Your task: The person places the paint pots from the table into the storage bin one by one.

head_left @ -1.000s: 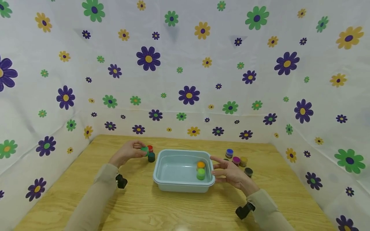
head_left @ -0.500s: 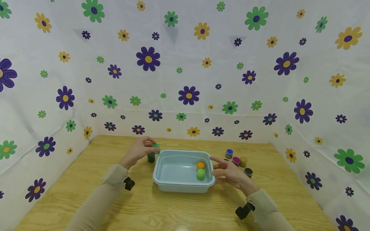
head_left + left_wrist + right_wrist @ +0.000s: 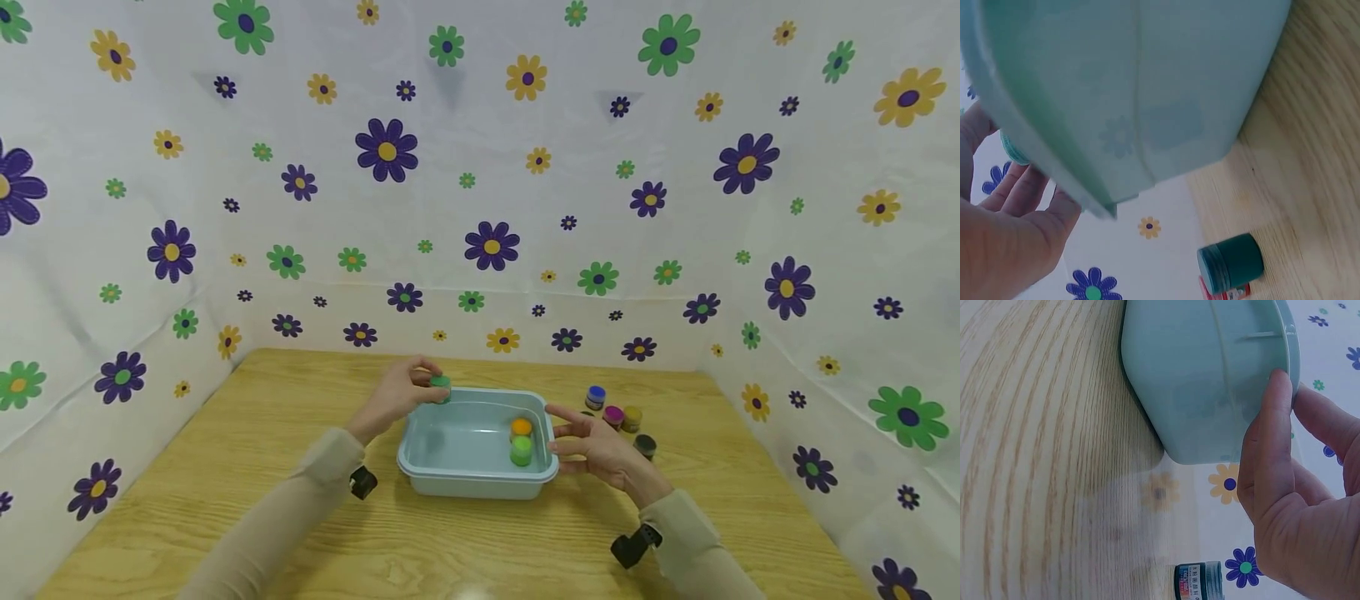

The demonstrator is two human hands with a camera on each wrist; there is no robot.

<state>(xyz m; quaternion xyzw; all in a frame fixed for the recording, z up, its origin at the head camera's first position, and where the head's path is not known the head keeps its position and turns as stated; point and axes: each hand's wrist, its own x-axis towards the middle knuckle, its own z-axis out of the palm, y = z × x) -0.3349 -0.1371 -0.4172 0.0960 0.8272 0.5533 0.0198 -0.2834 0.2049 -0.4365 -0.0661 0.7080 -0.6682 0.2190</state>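
A green-lidded paint jar (image 3: 440, 384) is pinched by my left hand (image 3: 400, 392) over the back left corner of a pale blue basin (image 3: 480, 487). In the left wrist view the basin's wall hides most of this jar (image 3: 1014, 150). Inside the basin, at its right end, are an orange-lidded jar (image 3: 521, 427) and a light green jar (image 3: 521, 451). My right hand (image 3: 600, 450) holds the basin's right rim. The right wrist view shows fingertips (image 3: 1280, 384) on either side of that rim.
Right of the basin stand a blue-lidded jar (image 3: 596, 397), a magenta-lidded jar (image 3: 612, 417), a yellow jar (image 3: 632, 418) and a dark jar (image 3: 645, 447). A teal jar (image 3: 1235, 262) and a red jar (image 3: 1236, 292) stand left of the basin. Flowered sheets (image 3: 487, 183) enclose the table.
My left hand has carried the green-lidded jar rightward from beside the teal and red jars to above the basin's back left corner. My right hand has stayed at the rim.
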